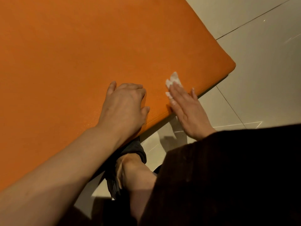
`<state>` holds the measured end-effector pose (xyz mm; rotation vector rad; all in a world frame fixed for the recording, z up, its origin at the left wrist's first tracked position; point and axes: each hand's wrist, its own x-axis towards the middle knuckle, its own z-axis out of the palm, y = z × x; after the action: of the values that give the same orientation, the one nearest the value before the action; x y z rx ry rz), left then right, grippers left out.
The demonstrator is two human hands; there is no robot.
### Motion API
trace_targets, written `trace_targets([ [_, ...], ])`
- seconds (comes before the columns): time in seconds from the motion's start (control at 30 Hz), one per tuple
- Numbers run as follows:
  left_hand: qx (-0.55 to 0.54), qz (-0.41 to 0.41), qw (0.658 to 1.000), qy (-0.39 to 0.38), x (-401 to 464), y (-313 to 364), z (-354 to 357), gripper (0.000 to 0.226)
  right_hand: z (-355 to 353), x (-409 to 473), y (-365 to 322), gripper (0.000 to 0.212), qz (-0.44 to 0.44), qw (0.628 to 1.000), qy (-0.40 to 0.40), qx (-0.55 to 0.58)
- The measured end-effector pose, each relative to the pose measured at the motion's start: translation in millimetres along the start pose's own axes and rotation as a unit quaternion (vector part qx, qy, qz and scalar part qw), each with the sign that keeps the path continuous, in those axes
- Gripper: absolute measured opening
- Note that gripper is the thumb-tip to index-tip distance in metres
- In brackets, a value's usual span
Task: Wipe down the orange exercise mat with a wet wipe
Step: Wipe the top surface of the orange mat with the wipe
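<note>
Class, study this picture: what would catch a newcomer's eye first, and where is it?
The orange mat fills most of the view, its corner at the right on pale floor tiles. Near that corner the right hand presses a white wipe flat; the left hand rests on the mat's near edge.

My left hand [125, 103] is palm down with bare forearm stretched out, fingers [138, 88] curled a bit, thumb sticking out to the side. My right hand [187, 110] is flat, fingers straight and together, dark sleeve at the wrist.

matt orange mat [81, 62]; glossy floor tiles [260, 70]; dark knit sleeve [236, 176].
</note>
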<state>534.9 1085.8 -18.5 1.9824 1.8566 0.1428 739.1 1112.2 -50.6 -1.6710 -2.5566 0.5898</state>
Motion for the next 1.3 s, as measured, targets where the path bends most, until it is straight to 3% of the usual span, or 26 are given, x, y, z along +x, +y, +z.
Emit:
trace_targets([
  [0.1, 0.005, 0.008, 1.000, 0.006, 5.0, -5.1, -1.9, 0.045, -1.6, 17.3, -7.5, 0.069, 0.068, 0.998, 0.013, 0.012],
  [0.2, -0.003, 0.001, 1.000, 0.030, 10.3, -13.8, -4.2, 0.040, -1.7, 19.2, -40.4, 0.064, -0.014, 0.998, -0.013, 0.068],
  [0.3, -0.011, -0.014, 0.999, 0.035, 14.3, -23.8, -7.2, 0.039, -4.7, 27.2, -38.6, 0.063, -0.078, 0.993, -0.064, 0.056],
  [0.47, -0.021, -0.040, 0.999, 0.018, 17.7, -39.1, -17.2, 0.043, -12.6, 64.5, -20.1, 0.055, 0.063, 0.997, -0.048, 0.005],
  [0.63, -0.031, -0.051, 0.998, 0.021, 23.2, -53.0, -16.6, 0.046, -4.5, 70.5, -67.1, 0.061, -0.101, 0.985, -0.122, 0.072],
  [0.83, -0.028, -0.061, 0.998, -0.008, 35.5, -57.1, -20.4, 0.048, -12.9, 113.8, -35.4, 0.054, 0.017, 0.994, -0.110, -0.013],
  [1.03, -0.034, -0.084, 0.996, -0.021, 52.8, -77.2, -20.1, 0.050, 1.3, 113.7, -62.9, 0.063, -0.134, 0.975, -0.172, 0.028],
  [1.23, -0.032, -0.091, 0.995, -0.034, 75.1, -97.7, -23.2, 0.055, -11.9, 157.1, -29.4, 0.063, -0.007, 0.979, -0.174, -0.103],
  [1.3, -0.050, -0.094, 0.994, -0.021, 83.4, -107.5, -22.8, 0.058, -8.4, 159.3, -45.7, 0.071, -0.038, 0.977, -0.193, -0.082],
])
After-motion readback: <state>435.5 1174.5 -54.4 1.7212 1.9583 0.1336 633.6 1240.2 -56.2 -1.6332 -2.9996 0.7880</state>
